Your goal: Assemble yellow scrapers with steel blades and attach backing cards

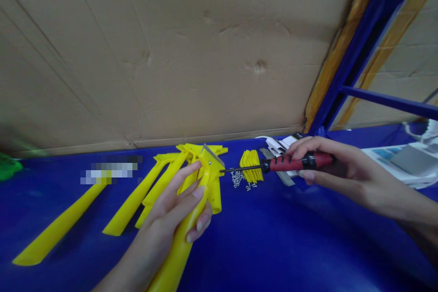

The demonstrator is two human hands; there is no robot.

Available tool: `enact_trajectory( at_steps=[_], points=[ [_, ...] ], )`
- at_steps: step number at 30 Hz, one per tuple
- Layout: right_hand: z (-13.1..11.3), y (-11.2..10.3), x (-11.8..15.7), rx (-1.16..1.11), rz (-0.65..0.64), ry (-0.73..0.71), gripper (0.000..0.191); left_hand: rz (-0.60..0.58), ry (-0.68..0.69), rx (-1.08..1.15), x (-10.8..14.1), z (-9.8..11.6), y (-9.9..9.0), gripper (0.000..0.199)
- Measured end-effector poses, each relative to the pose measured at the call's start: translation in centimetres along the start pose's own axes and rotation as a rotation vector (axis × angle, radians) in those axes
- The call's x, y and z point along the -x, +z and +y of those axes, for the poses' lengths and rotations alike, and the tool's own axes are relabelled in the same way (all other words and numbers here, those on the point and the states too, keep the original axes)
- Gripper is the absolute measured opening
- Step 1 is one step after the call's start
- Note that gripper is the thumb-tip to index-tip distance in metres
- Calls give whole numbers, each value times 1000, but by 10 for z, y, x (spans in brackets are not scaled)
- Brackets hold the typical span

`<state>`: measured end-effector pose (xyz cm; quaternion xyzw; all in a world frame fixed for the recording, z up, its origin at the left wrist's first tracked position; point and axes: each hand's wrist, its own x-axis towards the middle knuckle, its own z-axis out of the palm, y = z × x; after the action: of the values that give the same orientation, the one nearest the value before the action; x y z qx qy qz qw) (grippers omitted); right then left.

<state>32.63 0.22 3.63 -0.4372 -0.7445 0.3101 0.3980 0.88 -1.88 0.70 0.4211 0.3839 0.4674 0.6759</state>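
My left hand (171, 214) is wrapped round the handle of a yellow scraper (178, 255), head upward, a thin metal blade along its top edge. A small screw shows in the head. In my right hand (362, 178) is a screwdriver (290, 163) with a red and black handle, held level. Its shaft points left and the tip meets the right side of the scraper head; whether it sits in a screw I cannot tell. Just beyond lie loose screws and nuts (236, 179) and a row of small yellow plastic pieces (251, 165).
Several yellow scraper handles (137, 200) lie left of my left hand on the blue table (273, 246), one farther left with a blurred-out end. Flat grey strips and papers (277, 146) lie behind the screwdriver. A blue metal frame (345, 59) and cardboard wall (205, 54) stand behind.
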Motion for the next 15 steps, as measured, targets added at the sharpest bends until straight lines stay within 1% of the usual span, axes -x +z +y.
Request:
enact_trajectory(
  at_steps=[2,5,8,11,15],
  points=[
    [0,2,-2,14,1,35,23,4,0,2,0,-1,-1,64],
    [-1,6,-5,-3,-5,103,33,12,-3,0,0,-2,-2,70],
    [-2,7,-6,-24,12,122,41,20,-11,-3,-1,-4,-2,77],
    [-3,5,-4,-14,20,96,35,25,-24,-9,0,-4,-1,83],
    [-5,3,-2,42,5,56,29,21,-33,-2,1,-3,1,80]
  ],
)
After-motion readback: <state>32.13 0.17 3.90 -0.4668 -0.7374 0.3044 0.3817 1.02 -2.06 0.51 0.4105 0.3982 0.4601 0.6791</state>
